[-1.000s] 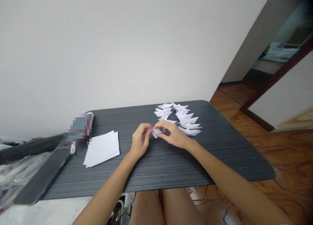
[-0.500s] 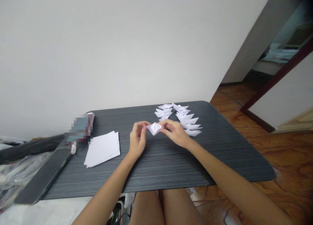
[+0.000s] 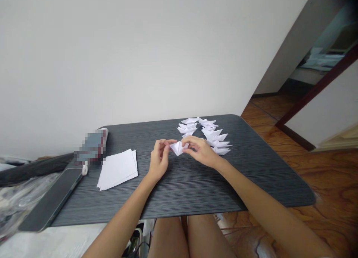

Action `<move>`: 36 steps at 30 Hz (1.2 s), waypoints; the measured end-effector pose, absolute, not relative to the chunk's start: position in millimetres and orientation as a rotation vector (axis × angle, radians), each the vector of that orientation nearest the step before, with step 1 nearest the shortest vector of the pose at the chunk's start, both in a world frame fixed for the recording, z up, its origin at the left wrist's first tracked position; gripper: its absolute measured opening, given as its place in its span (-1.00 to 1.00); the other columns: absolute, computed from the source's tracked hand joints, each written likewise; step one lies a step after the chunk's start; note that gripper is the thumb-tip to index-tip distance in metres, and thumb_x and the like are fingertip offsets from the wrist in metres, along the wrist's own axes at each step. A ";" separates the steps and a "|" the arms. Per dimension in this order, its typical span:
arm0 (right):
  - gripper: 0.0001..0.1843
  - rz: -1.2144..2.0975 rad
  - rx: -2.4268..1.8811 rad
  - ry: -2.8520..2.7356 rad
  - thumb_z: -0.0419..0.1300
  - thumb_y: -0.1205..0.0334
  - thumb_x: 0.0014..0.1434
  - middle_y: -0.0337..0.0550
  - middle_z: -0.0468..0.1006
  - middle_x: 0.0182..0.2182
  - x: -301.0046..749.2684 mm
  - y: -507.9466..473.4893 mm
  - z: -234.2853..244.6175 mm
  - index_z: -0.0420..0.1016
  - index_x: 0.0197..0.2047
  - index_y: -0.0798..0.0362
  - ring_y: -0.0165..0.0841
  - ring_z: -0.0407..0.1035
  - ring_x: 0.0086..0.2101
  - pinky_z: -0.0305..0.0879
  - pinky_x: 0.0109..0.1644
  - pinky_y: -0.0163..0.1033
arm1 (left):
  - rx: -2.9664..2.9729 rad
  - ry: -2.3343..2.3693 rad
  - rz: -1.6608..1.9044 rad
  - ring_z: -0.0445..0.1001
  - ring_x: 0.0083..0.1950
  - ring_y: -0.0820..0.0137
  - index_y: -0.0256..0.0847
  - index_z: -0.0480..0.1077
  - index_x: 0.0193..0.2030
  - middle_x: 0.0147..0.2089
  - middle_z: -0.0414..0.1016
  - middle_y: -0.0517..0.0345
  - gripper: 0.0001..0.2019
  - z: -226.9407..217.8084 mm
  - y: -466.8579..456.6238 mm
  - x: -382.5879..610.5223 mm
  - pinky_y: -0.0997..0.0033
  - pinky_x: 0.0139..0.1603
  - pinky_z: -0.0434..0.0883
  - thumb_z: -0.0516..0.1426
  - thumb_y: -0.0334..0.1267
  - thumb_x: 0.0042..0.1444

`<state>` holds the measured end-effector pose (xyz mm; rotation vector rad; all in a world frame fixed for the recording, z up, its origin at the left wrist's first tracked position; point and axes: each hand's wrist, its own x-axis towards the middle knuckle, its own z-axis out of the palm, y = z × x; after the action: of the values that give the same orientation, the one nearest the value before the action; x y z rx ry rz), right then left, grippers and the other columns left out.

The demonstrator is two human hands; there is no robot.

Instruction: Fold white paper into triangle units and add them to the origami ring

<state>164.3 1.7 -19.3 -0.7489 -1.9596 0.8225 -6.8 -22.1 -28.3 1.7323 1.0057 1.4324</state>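
A small white folded paper boat (image 3: 177, 149) is held just above the dark table, between my two hands. My left hand (image 3: 160, 157) pinches its left end between thumb and fingers. On the other side, my right hand (image 3: 199, 149) grips the right end, its fingertips covering part of the paper. Behind and right of my right hand, several finished white paper boats (image 3: 218, 137) stand in a column. A second, shorter column of paper boats (image 3: 188, 128) lies just beyond the held one, its nearest boat partly hidden by my right hand.
A stack of white paper sheets (image 3: 117, 170) lies on the left of the dark table (image 3: 195, 194). Beyond it is a partly blurred device (image 3: 92, 146) with a white plug (image 3: 84, 170). A white wall (image 3: 140, 56) borders the table's back edge.
The fingers of my left hand have moved further over the left end of the paper boat. My right fingers have shifted slightly on the other end.
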 end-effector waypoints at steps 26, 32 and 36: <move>-0.88 0.531 -0.746 -2.156 0.07 0.37 0.10 -0.08 0.37 -0.19 164.2 -3.3 -18.5 0.43 -0.34 0.06 -0.34 0.31 -0.17 0.23 -0.06 -0.19 | 1.869 1.116 1.381 0.41 -0.33 0.46 -0.19 0.11 -0.17 -0.19 0.42 0.03 -0.90 -31.4 -20.4 -9.3 0.39 -0.24 0.35 -0.11 -0.28 0.18; -0.89 0.632 -0.689 -2.181 0.08 0.37 0.10 -0.14 0.42 -0.31 170.4 -0.5 -11.9 0.44 -0.38 0.07 -0.38 0.31 -0.24 0.22 -0.12 -0.24 | 2.355 0.912 0.984 0.38 -0.20 0.39 -0.20 0.32 -0.15 -0.04 0.25 -0.04 -0.81 -19.2 -20.8 -21.8 0.34 -0.11 0.33 0.01 -0.27 0.10; -0.90 0.683 -0.676 -2.190 0.10 0.37 0.08 -0.14 0.44 -0.31 171.2 -0.6 -11.7 0.43 -0.37 0.07 -0.37 0.32 -0.24 0.22 -0.12 -0.24 | 2.484 0.924 1.014 0.36 -0.16 0.39 -0.19 0.37 -0.20 -0.12 0.29 0.00 -0.84 -21.4 -19.0 -23.1 0.38 -0.14 0.33 0.03 -0.33 0.09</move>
<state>171.2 -0.6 -11.7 -0.6758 -2.1904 0.6825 -23.1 -19.0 -21.4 2.4838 0.9241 1.0135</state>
